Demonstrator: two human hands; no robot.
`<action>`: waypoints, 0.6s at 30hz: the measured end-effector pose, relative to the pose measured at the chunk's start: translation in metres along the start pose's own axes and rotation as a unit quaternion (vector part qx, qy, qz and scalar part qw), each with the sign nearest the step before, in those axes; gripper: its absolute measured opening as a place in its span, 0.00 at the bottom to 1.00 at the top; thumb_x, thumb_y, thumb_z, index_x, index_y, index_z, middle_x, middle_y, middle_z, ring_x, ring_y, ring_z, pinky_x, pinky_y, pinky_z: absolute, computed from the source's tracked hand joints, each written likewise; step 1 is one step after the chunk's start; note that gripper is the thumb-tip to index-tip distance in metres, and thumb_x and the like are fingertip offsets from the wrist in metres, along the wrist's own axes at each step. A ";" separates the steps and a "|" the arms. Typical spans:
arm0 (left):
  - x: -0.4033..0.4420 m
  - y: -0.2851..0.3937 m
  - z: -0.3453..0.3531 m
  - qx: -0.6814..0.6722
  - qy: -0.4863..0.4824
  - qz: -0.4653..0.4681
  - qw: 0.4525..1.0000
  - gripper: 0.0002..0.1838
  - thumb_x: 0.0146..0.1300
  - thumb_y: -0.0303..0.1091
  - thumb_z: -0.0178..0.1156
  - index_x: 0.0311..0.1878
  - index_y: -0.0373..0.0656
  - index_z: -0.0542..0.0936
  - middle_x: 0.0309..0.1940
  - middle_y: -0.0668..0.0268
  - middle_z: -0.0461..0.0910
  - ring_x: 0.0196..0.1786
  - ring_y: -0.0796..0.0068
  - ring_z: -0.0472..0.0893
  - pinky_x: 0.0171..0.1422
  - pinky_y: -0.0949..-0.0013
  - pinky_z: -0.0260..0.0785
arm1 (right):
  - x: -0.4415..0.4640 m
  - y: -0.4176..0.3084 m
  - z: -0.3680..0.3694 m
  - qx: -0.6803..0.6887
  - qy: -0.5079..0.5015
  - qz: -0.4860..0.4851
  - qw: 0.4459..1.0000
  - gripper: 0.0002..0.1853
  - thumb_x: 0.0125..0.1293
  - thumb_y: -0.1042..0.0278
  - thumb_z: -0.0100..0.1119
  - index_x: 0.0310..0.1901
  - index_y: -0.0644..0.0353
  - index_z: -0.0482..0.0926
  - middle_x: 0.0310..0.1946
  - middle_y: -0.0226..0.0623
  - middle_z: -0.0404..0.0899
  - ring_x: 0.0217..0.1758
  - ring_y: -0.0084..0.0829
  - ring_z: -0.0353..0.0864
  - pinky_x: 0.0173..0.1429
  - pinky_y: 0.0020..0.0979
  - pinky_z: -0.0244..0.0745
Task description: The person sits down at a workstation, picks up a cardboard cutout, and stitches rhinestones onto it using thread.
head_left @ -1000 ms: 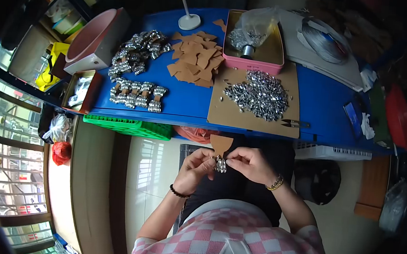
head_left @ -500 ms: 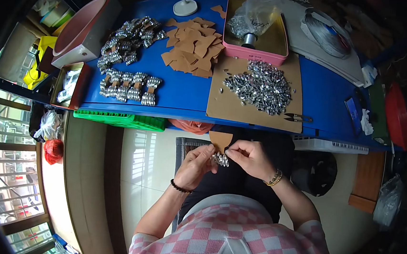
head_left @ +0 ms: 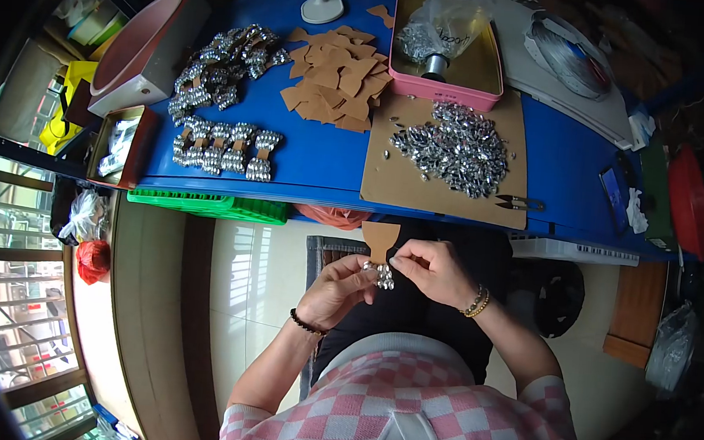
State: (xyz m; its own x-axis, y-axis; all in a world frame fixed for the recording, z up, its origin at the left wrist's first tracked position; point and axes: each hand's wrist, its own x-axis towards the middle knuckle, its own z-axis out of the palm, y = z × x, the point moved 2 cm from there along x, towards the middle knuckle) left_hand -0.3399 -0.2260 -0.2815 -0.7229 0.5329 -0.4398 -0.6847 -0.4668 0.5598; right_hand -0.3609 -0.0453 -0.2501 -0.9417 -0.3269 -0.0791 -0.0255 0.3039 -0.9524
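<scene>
My left hand [head_left: 335, 289] pinches a bow-shaped brown card [head_left: 380, 237] by its narrow middle, above my lap. Shiny silver beads [head_left: 385, 277] cover the card's lower end; its upper end is bare. Close to the card's right edge, my right hand [head_left: 434, 269] has thumb and forefinger pressed together. Whatever these fingertips hold is too small to make out. On the blue table ahead, loose silver beads [head_left: 456, 154] lie heaped on a brown board [head_left: 387, 191], with small thread snips [head_left: 520, 203] at its near right corner.
Plain brown cards [head_left: 334, 74] form a pile left of the board. Beaded cards [head_left: 219, 147] lie in a row, with more heaped behind. A pink-rimmed box [head_left: 453, 91] holds a plastic bag and spool [head_left: 435, 66]. The table's front edge [head_left: 288, 196] runs just beyond my hands.
The card has turned more upright and face-on, showing its narrow middle and the beaded end more fully. My right hand stays close beside it. The whole view has shifted slightly.
</scene>
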 end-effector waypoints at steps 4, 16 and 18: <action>-0.003 0.002 0.001 0.036 -0.014 0.011 0.999 0.10 0.60 0.24 0.54 0.46 0.39 0.74 0.35 0.67 0.76 0.31 0.74 0.77 0.36 0.75 0.70 | -0.001 0.000 0.000 -0.006 -0.003 -0.008 1.000 0.08 0.58 0.71 0.57 0.27 0.67 0.76 0.17 0.33 0.75 0.20 0.16 0.71 0.24 0.22 0.64; -0.044 0.080 -0.014 -0.050 -0.032 0.171 0.984 0.06 0.62 0.33 0.53 0.37 0.41 0.73 0.29 0.69 0.73 0.22 0.82 0.67 0.27 0.79 0.59 | -0.021 0.010 -0.026 0.033 -0.030 -0.116 0.992 0.05 0.59 0.73 0.56 0.30 0.65 0.80 0.19 0.30 0.76 0.20 0.17 0.72 0.24 0.20 0.66; -0.073 0.108 -0.034 -0.084 0.007 0.269 0.960 0.09 0.61 0.34 0.52 0.40 0.40 0.73 0.31 0.67 0.72 0.20 0.82 0.62 0.25 0.78 0.56 | -0.033 0.009 -0.050 0.050 -0.022 -0.049 0.997 0.06 0.59 0.73 0.55 0.31 0.64 0.80 0.19 0.29 0.76 0.19 0.16 0.71 0.23 0.18 0.64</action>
State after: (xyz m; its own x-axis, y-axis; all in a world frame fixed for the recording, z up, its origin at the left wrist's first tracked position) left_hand -0.3642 -0.3396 -0.2122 -0.9761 0.1743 -0.1296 -0.2172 -0.7797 0.5872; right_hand -0.3464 0.0128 -0.2412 -0.9206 -0.3904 0.0048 -0.0807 0.1782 -0.9807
